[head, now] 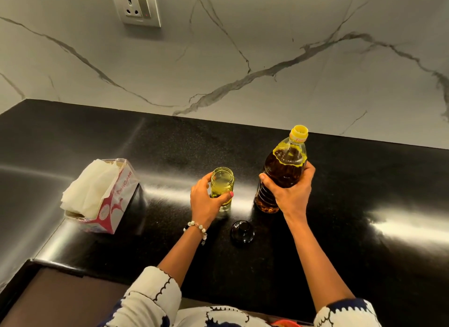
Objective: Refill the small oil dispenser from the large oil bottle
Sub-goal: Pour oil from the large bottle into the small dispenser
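The small glass oil dispenser stands upright on the black counter with its mouth open and some pale oil inside. My left hand wraps around its lower half. Its black lid lies on the counter just in front of it. To the right stands the large plastic oil bottle, amber oil inside, its yellow neck open at the top. My right hand grips the bottle around its middle. The bottle looks upright with its base on the counter.
A torn-open tissue box with white tissues lies on the counter to the left. The black counter meets a marble backsplash with a wall socket at upper left. The counter's front edge runs near my sleeves.
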`<state>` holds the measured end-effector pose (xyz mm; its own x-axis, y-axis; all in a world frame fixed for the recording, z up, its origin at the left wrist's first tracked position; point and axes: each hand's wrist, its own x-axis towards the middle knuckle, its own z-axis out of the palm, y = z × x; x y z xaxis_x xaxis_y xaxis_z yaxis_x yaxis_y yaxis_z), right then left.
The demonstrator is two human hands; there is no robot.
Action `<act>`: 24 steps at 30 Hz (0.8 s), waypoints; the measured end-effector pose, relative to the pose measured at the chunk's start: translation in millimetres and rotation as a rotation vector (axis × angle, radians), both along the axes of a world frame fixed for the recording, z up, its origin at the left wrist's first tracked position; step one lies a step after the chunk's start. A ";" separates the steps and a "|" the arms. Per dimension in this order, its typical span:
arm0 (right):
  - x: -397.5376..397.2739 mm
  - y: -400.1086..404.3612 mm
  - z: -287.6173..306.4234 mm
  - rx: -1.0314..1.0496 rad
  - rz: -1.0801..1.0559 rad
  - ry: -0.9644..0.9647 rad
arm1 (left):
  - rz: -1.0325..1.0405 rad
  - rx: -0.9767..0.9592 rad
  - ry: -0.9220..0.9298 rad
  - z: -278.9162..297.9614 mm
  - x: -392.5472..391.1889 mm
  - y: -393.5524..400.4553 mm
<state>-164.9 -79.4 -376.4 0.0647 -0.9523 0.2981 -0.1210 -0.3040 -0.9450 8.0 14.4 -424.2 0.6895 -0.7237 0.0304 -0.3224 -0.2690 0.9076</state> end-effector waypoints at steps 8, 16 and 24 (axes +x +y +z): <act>-11.9 -18.3 2.0 -0.018 0.142 0.064 | 0.047 0.019 -0.007 -1.5 -5.8 -4.4; -14.1 -26.3 6.4 -0.039 0.206 0.037 | 0.071 0.034 -0.046 -2.2 -7.3 -6.7; -11.6 -36.0 31.4 -0.180 0.301 0.299 | 0.019 0.036 -0.045 0.6 -2.6 -6.7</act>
<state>-176.5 -115.5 -345.0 0.4390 -0.8128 0.3830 -0.2611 -0.5233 -0.8112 5.4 7.7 -423.6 0.7019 -0.7114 0.0359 -0.3572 -0.3078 0.8819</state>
